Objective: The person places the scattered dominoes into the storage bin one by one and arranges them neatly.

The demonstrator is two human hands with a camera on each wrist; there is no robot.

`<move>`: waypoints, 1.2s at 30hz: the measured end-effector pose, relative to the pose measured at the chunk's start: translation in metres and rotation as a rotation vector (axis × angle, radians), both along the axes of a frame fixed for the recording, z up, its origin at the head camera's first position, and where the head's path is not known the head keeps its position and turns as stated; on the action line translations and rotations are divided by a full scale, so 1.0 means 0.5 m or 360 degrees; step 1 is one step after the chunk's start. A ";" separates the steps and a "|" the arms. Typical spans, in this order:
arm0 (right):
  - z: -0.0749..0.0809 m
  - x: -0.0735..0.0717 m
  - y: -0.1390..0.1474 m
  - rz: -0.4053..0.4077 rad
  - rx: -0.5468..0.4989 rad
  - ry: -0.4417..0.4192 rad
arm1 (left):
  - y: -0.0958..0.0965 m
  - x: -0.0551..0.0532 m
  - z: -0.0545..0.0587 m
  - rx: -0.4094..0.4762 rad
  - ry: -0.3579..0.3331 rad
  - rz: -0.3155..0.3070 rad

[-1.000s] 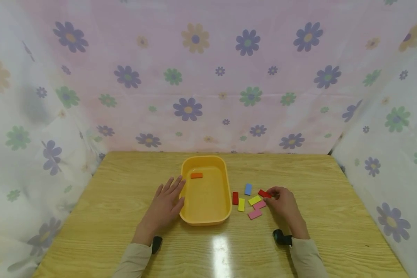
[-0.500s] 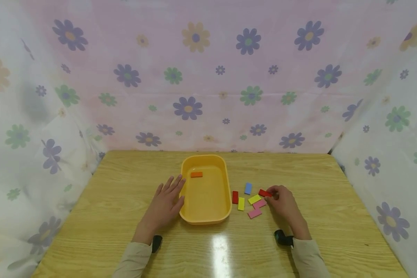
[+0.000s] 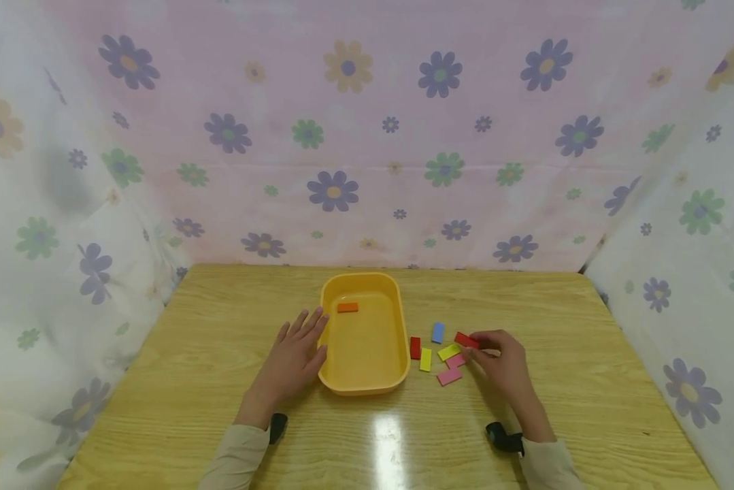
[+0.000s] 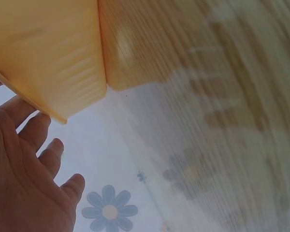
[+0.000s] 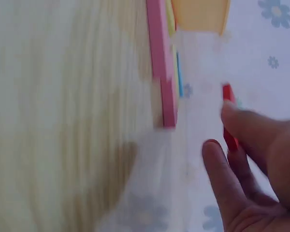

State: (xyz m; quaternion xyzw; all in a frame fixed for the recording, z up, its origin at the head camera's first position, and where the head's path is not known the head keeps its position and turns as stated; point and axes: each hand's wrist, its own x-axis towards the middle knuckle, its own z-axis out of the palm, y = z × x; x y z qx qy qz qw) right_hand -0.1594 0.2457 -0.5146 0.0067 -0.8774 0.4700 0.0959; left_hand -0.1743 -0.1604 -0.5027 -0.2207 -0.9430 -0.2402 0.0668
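Observation:
My right hand (image 3: 506, 364) pinches a red domino-like block (image 3: 465, 339) between thumb and fingers. In the right wrist view this red block (image 5: 229, 137) is held up off the tabletop. Close by lie a yellow block (image 3: 448, 352), two pink blocks (image 3: 449, 376) and a blue block (image 3: 438, 333). My left hand (image 3: 288, 361) rests against the left side of a yellow plastic tub (image 3: 406, 340), its fingers spread and fairly straight. The left wrist view has those fingertips at the tub's rim (image 4: 43, 109). Inside the tub is an orange block (image 3: 347, 307).
A second red block (image 3: 415, 348) and another yellow block (image 3: 425, 360) lie just right of the tub. The wooden table (image 3: 232, 292) ends at a flowered cloth (image 3: 391, 156) behind, with more cloth on both sides.
The right hand has lifted the red block slightly, and its wrist has shifted a little right and down in view. The left hand and tub stay in place.

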 end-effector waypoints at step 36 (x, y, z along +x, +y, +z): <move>0.017 0.073 -0.116 -0.0272 -0.1269 -0.0456 | 0.004 0.001 0.000 0.0018 -0.0003 0.0007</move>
